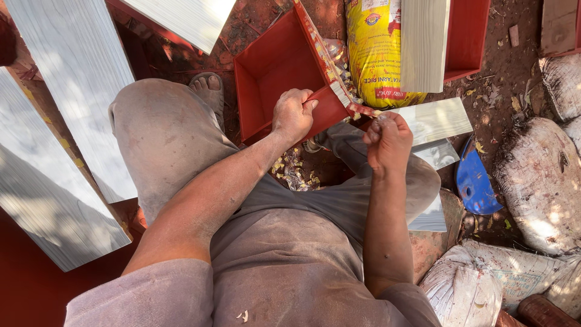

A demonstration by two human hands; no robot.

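A red wooden box (266, 72), open-topped, is tilted against my knees. My left hand (292, 115) grips its near corner edge with the thumb on the rim. Just to the right, my right hand (387, 140) is closed around a small tool or scrap at the box's pale laminated edge (339, 91); what it holds is too hidden to name. Small pale chips (290, 172) lie on the ground between my legs.
Long grey laminate boards (78, 103) lean at the left. A yellow sack (372, 48), another pale board (423, 42) and a second red box (469, 36) stand beyond. A blue plastic piece (475, 181) and white sacks (538, 181) lie at right on red dirt.
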